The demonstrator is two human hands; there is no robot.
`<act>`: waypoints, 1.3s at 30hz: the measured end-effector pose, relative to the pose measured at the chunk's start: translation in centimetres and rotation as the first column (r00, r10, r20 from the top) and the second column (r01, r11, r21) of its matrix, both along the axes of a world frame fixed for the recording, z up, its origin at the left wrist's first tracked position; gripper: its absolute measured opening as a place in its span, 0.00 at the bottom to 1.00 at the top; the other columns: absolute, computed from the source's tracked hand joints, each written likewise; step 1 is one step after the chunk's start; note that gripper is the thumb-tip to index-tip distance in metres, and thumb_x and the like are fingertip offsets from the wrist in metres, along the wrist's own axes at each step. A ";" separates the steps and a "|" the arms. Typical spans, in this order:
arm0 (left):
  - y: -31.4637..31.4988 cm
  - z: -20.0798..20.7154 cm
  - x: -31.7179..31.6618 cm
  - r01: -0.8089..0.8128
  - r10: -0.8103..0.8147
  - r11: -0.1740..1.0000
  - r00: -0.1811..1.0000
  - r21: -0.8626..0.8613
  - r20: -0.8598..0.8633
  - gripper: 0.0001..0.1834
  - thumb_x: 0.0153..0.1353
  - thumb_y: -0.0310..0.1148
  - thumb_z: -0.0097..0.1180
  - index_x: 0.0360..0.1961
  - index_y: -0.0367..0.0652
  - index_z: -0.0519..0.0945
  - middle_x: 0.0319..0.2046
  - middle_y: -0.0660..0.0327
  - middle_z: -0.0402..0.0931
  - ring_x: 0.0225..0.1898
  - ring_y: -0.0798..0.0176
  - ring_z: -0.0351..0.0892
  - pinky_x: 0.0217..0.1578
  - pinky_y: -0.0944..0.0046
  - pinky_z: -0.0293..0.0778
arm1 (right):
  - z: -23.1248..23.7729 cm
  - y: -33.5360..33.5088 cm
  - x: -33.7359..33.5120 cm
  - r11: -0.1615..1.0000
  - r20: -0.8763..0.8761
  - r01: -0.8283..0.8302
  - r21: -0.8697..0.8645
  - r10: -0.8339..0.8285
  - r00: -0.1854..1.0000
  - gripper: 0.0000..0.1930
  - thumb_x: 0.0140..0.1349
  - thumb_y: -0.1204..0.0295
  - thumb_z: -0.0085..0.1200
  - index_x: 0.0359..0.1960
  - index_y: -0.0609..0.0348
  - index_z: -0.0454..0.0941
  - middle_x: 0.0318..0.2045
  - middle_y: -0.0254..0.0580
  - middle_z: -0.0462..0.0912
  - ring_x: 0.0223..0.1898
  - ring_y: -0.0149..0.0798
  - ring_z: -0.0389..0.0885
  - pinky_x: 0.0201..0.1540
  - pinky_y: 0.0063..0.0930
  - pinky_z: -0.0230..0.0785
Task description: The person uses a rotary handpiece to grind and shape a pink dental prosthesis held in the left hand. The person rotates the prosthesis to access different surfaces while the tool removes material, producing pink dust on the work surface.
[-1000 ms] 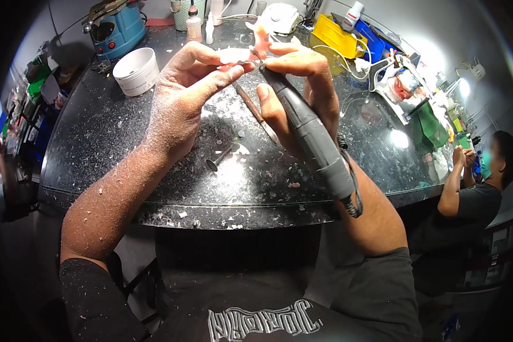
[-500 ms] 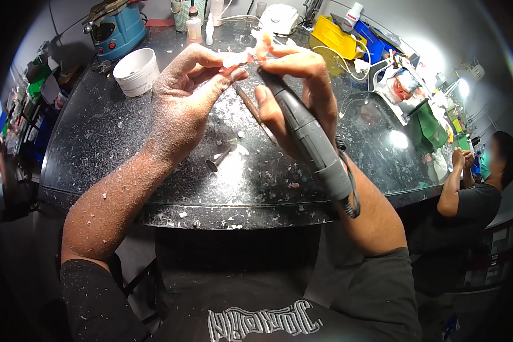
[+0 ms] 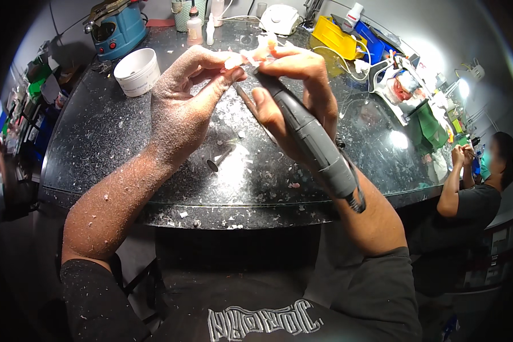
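Between the thumb and fingers of my left hand (image 3: 182, 105) is a small pink and whitish piece that looks like a denture (image 3: 248, 57). White dust coats this hand and forearm. My right hand (image 3: 296, 77) is wrapped round a black rotary handpiece (image 3: 305, 128), its front end close to the denture. The fingers of my right hand also reach the denture's right side; the handpiece's tip is hidden among them. Below the hands shows a thin dark metal tool (image 3: 249, 102), partly behind my right thumb. A small dark rod with a round end (image 3: 214, 165) lies on the table.
Shavings and dust cover the dark table (image 3: 176, 188). A white tub (image 3: 137, 71) stands at the left, a blue machine (image 3: 117, 31) behind it. Bottles (image 3: 194, 28), a white device (image 3: 279, 20) and yellow and blue bins (image 3: 333, 37) line the back. Another person (image 3: 473, 182) sits at right.
The denture has turned slightly between my fingers. The handpiece's rear end and cord have swung a little to the right and toward me.
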State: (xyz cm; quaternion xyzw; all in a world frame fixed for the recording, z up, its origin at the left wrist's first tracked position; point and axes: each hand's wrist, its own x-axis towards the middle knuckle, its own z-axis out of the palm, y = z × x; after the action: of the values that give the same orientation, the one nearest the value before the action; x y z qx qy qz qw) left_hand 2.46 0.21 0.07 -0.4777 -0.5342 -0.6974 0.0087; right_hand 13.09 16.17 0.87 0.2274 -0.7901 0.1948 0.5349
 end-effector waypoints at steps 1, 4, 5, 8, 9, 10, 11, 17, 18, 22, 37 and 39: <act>0.0 0.0 0.1 0.005 -0.005 1.000 1.000 0.006 0.006 0.07 0.68 0.20 0.60 0.45 0.37 0.78 0.43 0.56 0.83 0.50 0.64 0.85 0.53 0.66 0.81 | -0.4 0.0 -0.3 0.998 -0.001 -0.021 -0.066 0.021 1.000 0.18 0.54 0.79 0.66 0.48 0.61 0.79 0.47 0.45 0.81 0.56 0.45 0.77 0.63 0.39 0.67; -0.1 -0.1 0.1 0.006 -0.006 1.000 1.000 -0.001 0.009 0.06 0.68 0.20 0.59 0.45 0.37 0.78 0.44 0.55 0.83 0.50 0.64 0.85 0.54 0.66 0.81 | 0.0 -0.1 0.1 0.999 -0.016 0.028 0.029 -0.028 0.999 0.19 0.54 0.80 0.66 0.48 0.62 0.78 0.47 0.45 0.81 0.56 0.45 0.78 0.62 0.39 0.68; -0.2 -0.1 -0.1 -0.003 0.003 1.000 1.000 -0.020 -0.001 0.06 0.68 0.20 0.59 0.45 0.36 0.78 0.44 0.55 0.83 0.50 0.64 0.85 0.54 0.66 0.81 | 0.2 0.0 0.1 0.998 -0.007 0.020 0.053 -0.020 1.000 0.19 0.53 0.80 0.66 0.48 0.62 0.79 0.47 0.45 0.81 0.56 0.46 0.77 0.62 0.39 0.68; -0.2 -0.1 -0.2 0.028 -0.028 1.000 0.999 -0.012 0.023 0.06 0.68 0.20 0.59 0.45 0.36 0.77 0.45 0.54 0.84 0.49 0.64 0.85 0.54 0.65 0.81 | -0.1 -0.2 -0.1 0.996 0.006 -0.039 -0.079 0.040 0.999 0.19 0.51 0.80 0.68 0.47 0.59 0.80 0.46 0.42 0.82 0.56 0.47 0.77 0.62 0.40 0.68; -0.2 -0.1 -0.2 0.048 -0.048 0.999 0.998 0.003 0.040 0.06 0.68 0.20 0.59 0.45 0.36 0.77 0.45 0.54 0.84 0.49 0.63 0.85 0.54 0.65 0.81 | -0.3 -0.2 -0.2 0.986 0.004 -0.064 -0.157 0.066 0.998 0.19 0.51 0.80 0.68 0.47 0.58 0.80 0.46 0.41 0.82 0.56 0.48 0.77 0.62 0.40 0.68; -0.2 0.0 -0.1 0.038 -0.038 0.999 0.998 -0.012 0.053 0.06 0.68 0.20 0.59 0.44 0.36 0.77 0.45 0.53 0.84 0.49 0.63 0.85 0.54 0.64 0.81 | -0.2 -0.2 -0.1 0.995 0.011 -0.028 -0.097 0.029 1.000 0.19 0.51 0.80 0.67 0.47 0.59 0.80 0.46 0.42 0.82 0.56 0.48 0.77 0.62 0.40 0.68; -0.2 0.1 0.0 0.030 -0.028 0.999 0.997 -0.027 0.065 0.06 0.68 0.20 0.59 0.44 0.36 0.77 0.45 0.53 0.84 0.48 0.63 0.86 0.54 0.64 0.81 | 0.0 -0.2 0.1 0.999 0.015 0.009 -0.037 -0.008 1.000 0.19 0.51 0.80 0.67 0.47 0.59 0.80 0.47 0.43 0.81 0.56 0.47 0.77 0.62 0.40 0.68; 0.0 0.1 -0.2 0.102 -0.101 0.995 0.982 0.003 0.161 0.06 0.68 0.21 0.60 0.44 0.37 0.78 0.43 0.52 0.85 0.48 0.61 0.86 0.54 0.61 0.81 | -0.3 -0.3 -0.3 0.992 -0.035 -0.035 -0.120 0.031 0.999 0.24 0.46 0.82 0.68 0.47 0.52 0.79 0.41 0.35 0.83 0.53 0.43 0.79 0.61 0.38 0.63; 0.1 0.0 -0.2 0.106 -0.104 0.994 0.981 -0.001 0.166 0.06 0.68 0.21 0.61 0.44 0.37 0.78 0.43 0.52 0.85 0.48 0.61 0.86 0.54 0.61 0.81 | -0.2 -0.3 -0.2 0.995 -0.031 -0.026 -0.091 0.024 0.999 0.23 0.47 0.82 0.68 0.47 0.52 0.79 0.42 0.35 0.83 0.53 0.43 0.79 0.61 0.37 0.64; -0.1 0.3 -0.1 0.064 -0.060 0.998 0.985 -0.020 0.160 0.06 0.67 0.22 0.62 0.43 0.37 0.79 0.43 0.51 0.86 0.47 0.61 0.86 0.53 0.61 0.81 | 0.4 -0.2 0.2 0.999 -0.011 0.022 0.049 -0.022 1.000 0.20 0.51 0.81 0.65 0.47 0.59 0.78 0.45 0.42 0.81 0.55 0.47 0.78 0.61 0.39 0.67; 0.1 0.2 -0.3 0.144 -0.147 0.989 0.959 0.033 0.242 0.05 0.66 0.23 0.63 0.41 0.38 0.79 0.44 0.52 0.86 0.46 0.59 0.87 0.53 0.60 0.81 | -0.1 0.0 -0.2 0.999 -0.015 -0.027 -0.043 0.027 1.000 0.24 0.46 0.81 0.68 0.47 0.52 0.79 0.43 0.38 0.83 0.54 0.46 0.78 0.60 0.39 0.66; 0.2 0.5 -0.1 0.153 -0.157 0.988 0.951 0.035 0.266 0.05 0.67 0.23 0.63 0.41 0.38 0.79 0.43 0.52 0.86 0.46 0.58 0.87 0.53 0.60 0.81 | -0.2 0.1 0.0 0.995 0.015 -0.047 -0.093 0.049 0.999 0.20 0.51 0.81 0.65 0.47 0.59 0.78 0.45 0.44 0.80 0.56 0.48 0.77 0.61 0.41 0.68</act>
State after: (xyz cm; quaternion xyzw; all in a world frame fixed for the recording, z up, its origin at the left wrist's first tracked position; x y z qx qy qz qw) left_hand 2.32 0.36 0.57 -0.4195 -0.4865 -0.7577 -0.1150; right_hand 13.05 16.25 0.71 0.2196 -0.7791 0.2461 0.5331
